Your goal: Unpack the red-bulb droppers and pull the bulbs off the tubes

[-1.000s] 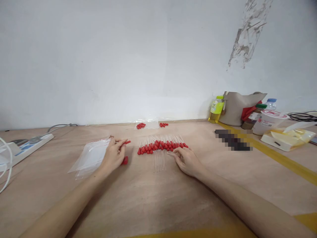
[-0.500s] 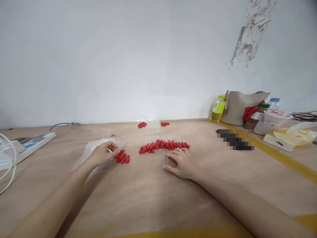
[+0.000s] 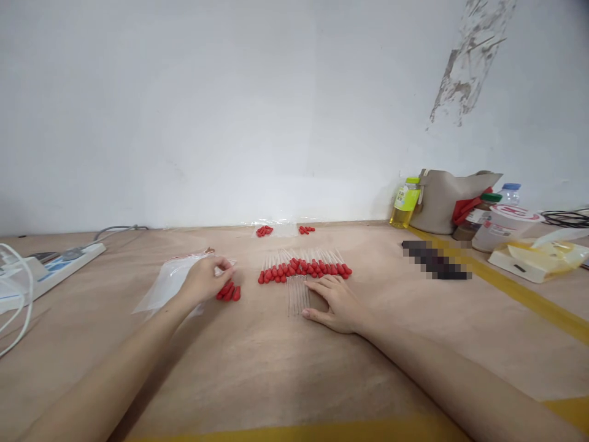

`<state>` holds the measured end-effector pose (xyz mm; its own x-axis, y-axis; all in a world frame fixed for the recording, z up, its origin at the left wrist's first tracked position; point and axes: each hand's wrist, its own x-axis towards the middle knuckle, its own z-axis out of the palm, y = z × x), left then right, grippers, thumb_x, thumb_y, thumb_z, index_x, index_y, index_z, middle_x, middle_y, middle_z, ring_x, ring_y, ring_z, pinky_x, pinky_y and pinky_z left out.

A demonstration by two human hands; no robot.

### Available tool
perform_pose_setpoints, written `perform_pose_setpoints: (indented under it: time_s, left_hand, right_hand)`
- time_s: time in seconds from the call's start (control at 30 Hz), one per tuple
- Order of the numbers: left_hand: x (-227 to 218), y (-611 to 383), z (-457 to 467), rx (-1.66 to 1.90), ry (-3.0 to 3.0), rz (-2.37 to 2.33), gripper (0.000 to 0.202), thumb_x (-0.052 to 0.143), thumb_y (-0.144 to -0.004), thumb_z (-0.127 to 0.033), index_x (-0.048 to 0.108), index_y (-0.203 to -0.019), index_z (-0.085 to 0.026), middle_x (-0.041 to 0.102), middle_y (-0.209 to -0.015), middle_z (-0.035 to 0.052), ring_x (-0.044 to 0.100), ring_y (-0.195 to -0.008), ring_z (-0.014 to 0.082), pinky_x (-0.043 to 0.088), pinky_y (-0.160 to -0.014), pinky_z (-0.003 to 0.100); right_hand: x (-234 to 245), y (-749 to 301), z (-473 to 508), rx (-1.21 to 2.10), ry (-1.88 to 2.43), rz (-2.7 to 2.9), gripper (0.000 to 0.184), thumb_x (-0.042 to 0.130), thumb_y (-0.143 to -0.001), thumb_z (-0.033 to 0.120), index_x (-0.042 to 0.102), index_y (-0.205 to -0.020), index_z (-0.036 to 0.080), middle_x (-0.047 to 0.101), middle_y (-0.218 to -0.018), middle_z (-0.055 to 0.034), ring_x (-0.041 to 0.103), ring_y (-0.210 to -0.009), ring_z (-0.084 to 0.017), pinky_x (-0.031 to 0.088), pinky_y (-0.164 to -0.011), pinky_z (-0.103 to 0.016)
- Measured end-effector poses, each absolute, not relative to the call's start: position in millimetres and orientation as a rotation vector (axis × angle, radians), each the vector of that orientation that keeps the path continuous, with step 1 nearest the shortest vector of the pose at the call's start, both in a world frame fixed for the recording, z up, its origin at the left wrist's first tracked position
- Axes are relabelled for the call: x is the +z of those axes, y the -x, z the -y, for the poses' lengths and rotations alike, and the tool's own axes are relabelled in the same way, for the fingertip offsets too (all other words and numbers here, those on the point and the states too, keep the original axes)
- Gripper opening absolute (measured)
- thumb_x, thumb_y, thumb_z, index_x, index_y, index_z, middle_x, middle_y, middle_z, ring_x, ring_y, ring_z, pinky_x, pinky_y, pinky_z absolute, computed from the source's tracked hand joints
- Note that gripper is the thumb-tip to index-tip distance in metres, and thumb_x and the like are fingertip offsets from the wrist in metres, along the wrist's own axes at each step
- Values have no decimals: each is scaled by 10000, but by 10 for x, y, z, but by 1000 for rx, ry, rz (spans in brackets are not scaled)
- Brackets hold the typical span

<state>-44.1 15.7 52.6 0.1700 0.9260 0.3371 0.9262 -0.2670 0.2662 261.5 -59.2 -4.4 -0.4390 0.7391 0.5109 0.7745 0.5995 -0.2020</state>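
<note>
My left hand [image 3: 208,277] is just above and behind a small pile of red rubber dropper bulbs [image 3: 229,292]. Its thumb and index finger come together, and anything between them is hidden. Under and beside that hand lies a clear zip bag [image 3: 168,279]. My right hand [image 3: 338,304] rests on the table, thumb and fingers apart, beside a row of thin glass tubes [image 3: 298,298]. Behind the tubes stretches a row of glass droppers [image 3: 304,268] with red bulbs toward me.
Two small groups of red bulbs [image 3: 264,231] lie on clear plastic by the wall. At left is a power strip [image 3: 69,268] with white cables. To the right stand a yellow drink bottle [image 3: 405,204], a grey bag [image 3: 442,199], a plastic tub [image 3: 504,228] and a blurred dark object [image 3: 437,260].
My left hand has shifted slightly right and up over the bulb pile, its thumb and index finger now closer together. My right hand stays nearly in place by the glass tubes.
</note>
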Motion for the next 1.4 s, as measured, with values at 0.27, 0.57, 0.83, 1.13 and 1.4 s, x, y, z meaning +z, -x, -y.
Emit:
perform_pose_setpoints:
  time_s: [0.27,0.57,0.83,1.13,1.4]
  left_hand:
    - [463,-190,-184,-492,2618,1545,397,556,-648,-597,591,-742,-214,609,-854,47,545,-863,258,365,-775,376]
    - [383,-46,-200,-754,2582,1575,258,495,-766,-432,569,-737,-187,589,-818,44,538,-821,214,389,-722,321]
    - [218,35,133,-1151,2689,1276,194,498,-816,-365,561,-821,-181,564,-824,29,497,-785,166,396,-695,286]
    - [73,-191,313,-873,2827,1024,171,488,-844,-325,587,-791,-196,593,-829,22,498,-811,176,325,-714,321]
    - [139,-311,440,-856,2855,1029,239,524,-809,-394,551,-962,-213,603,-969,23,487,-908,186,298,-776,332]
  right_hand:
    - [-45,-2630,602,-50,1174,2252,552,521,-752,540,503,-1170,181,579,-1096,-98,497,-978,-215,351,-866,-380]
    - [-55,-2632,590,-24,1158,2241,571,540,-741,530,486,-1181,170,568,-1111,-106,497,-1000,-218,377,-871,-386]
    - [-99,-2663,562,-191,1129,1834,591,530,-781,425,354,-1282,168,387,-1269,-157,390,-1172,-249,385,-924,-401]
    - [-76,-2623,611,-347,948,2168,240,475,-858,302,577,-1067,242,637,-974,-54,556,-838,-152,296,-891,-415]
    - [-107,-2508,609,-456,865,2161,193,451,-858,215,606,-966,176,602,-697,-19,475,-658,-121,302,-779,-346]
